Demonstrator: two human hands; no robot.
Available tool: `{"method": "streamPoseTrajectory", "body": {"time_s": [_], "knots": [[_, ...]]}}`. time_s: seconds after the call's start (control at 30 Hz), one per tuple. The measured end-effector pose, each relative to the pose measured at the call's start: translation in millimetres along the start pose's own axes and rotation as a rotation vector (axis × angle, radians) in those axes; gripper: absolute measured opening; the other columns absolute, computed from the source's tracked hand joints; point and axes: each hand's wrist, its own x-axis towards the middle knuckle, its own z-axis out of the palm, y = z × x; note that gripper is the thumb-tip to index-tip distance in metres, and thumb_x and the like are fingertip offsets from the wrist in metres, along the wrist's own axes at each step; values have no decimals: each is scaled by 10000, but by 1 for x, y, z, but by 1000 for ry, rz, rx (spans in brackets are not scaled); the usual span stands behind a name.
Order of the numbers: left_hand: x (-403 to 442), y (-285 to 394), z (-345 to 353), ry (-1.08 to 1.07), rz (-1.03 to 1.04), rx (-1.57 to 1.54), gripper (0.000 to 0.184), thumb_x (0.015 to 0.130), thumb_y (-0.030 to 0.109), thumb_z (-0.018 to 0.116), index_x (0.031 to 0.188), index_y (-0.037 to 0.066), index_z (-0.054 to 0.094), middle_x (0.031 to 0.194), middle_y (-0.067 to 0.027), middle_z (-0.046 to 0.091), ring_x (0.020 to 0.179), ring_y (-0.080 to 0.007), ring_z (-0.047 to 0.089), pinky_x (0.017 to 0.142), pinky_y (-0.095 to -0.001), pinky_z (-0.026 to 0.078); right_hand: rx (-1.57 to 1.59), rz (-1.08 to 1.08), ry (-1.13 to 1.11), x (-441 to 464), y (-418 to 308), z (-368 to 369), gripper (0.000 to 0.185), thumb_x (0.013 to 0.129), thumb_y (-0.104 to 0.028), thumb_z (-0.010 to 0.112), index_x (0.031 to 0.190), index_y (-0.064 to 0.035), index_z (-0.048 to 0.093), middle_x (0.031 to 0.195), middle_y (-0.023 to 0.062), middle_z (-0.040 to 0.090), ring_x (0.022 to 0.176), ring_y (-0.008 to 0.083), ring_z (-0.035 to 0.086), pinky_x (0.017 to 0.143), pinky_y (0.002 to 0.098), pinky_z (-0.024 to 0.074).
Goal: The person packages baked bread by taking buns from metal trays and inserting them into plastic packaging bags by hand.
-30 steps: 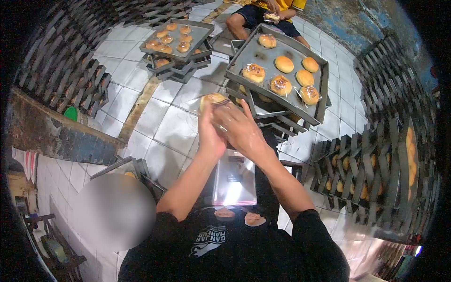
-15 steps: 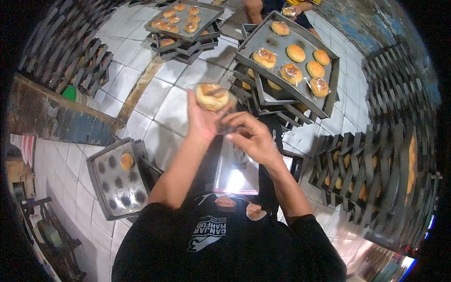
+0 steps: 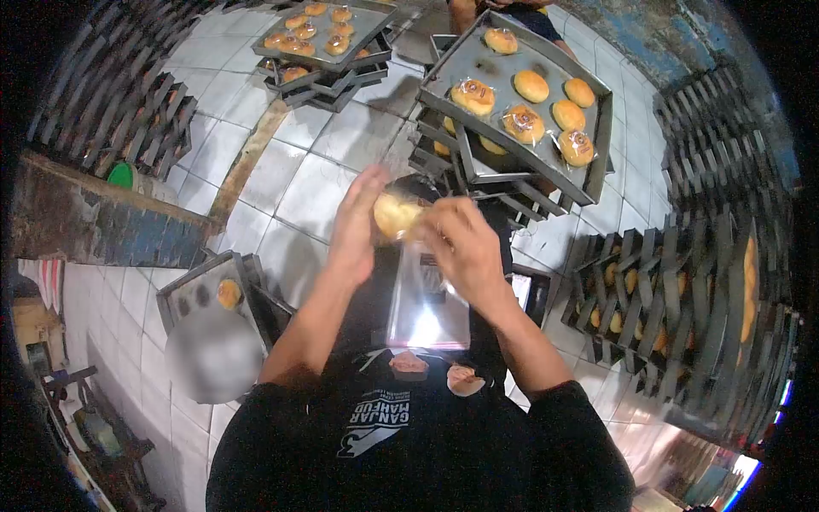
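A round bun (image 3: 396,215) in a clear wrapper hangs between my two hands, somewhat blurred. My right hand (image 3: 462,247) grips its right side, with the fingers closed on the wrapper. At the bun's left edge is my left hand (image 3: 355,229), fingers stretched upward and apart from the palm side of the bun. Below the hands, a stack of clear plastic bags (image 3: 429,311) lies on my lap and reflects light. Ahead on the right, a metal tray (image 3: 461,75) holds wrapped buns (image 3: 523,124) and bare buns (image 3: 531,86).
Another tray of buns (image 3: 375,34) tops a stack at the upper left. A tray (image 3: 183,290) with one bun stands at the lower left, partly blurred. Stacked trays (image 3: 631,299) fill the right side. Part of another person (image 3: 465,14) shows at the top.
The bun has moved down and right from its place on my open left palm. My right hand has risen to its side. The other person's hands have left view.
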Motion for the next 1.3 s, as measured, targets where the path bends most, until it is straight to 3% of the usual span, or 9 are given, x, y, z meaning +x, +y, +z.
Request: {"method": "streamPoseTrajectory", "body": {"time_s": [0.1, 0.33, 0.5, 0.73, 0.9, 1.03, 1.13, 1.17, 1.3], "knots": [[8, 3, 6, -2, 166, 314, 442, 1107, 368, 441, 1243, 17, 673, 1211, -95, 701, 1127, -204, 654, 1003, -345, 493, 119, 388, 42, 6, 41, 14, 224, 991, -182, 653, 1013, 41, 670, 774, 148, 647, 690, 173, 631, 662, 320, 513], [27, 0, 18, 211, 636, 689, 280, 1045, 167, 594, 894, -46, 696, 809, -53, 657, 733, -110, 605, 675, -266, 485, -24, -75, 110, 34, 38, 6, 328, 1033, -239, 605, 833, 22, 607, 621, 95, 533, 565, 172, 515, 560, 350, 435], [32, 3, -5, 434, 539, 592, 299, 1050, 200, 577, 863, -15, 670, 847, -50, 658, 800, -121, 592, 767, -280, 477, 680, 745, 29, 46, 53, -4, 390, 1053, -350, 595, 731, -134, 555, 611, -90, 434, 532, 25, 336, 479, 234, 275], [-15, -38, -52, 393, 145, 300, 150, 947, 149, 675, 877, 17, 690, 873, -29, 643, 922, -141, 588, 889, -276, 418, 691, 983, -270, -66, 70, 44, 346, 1062, -286, 580, 845, -20, 629, 758, 26, 657, 651, 116, 632, 616, 283, 554], [58, -9, -2, 74, 131, -256, 197, 959, 169, 673, 1088, 20, 655, 1014, -72, 649, 1016, -185, 620, 926, -320, 471, 617, 726, 97, -9, 62, 3, 298, 1047, -219, 591, 837, -20, 665, 836, -3, 642, 700, 76, 554, 691, 297, 564], [92, -11, 34, -72, 318, 139, 401, 990, 170, 651, 1347, 20, 547, 1256, -134, 615, 1201, -220, 602, 1017, -346, 485, -228, 84, 277, 69, 116, -38, 258, 1008, -221, 636, 1133, 1, 679, 908, 167, 686, 747, 276, 653, 705, 356, 518], [42, -19, 32, -50, 373, 745, 557, 982, 148, 658, 1484, 22, 453, 1432, -165, 553, 1298, -244, 567, 1062, -367, 478, -532, 246, 58, 85, 109, -46, 337, 979, -261, 668, 1231, -38, 655, 1086, 214, 702, 981, 393, 684, 827, 453, 549], [17, -26, 23, -94, 308, 845, 614, 962, 136, 676, 1512, 19, 430, 1491, -171, 523, 1326, -257, 553, 1075, -376, 474, -463, 505, -177, 73, 84, -48, 382, 969, -274, 677, 1273, -45, 638, 1158, 228, 696, 1095, 405, 669, 888, 475, 546], [-55, -37, -6, -122, 678, 1578, 533, 823, 111, 763, 1339, 75, 633, 1543, -212, 456, 1457, -418, 383, 1153, -511, 396, 17, 260, -487, -36, 62, -14, 569, 901, -295, 748, 1385, -63, 558, 1256, 222, 668, 1236, 383, 613, 1087, 473, 459]]}}
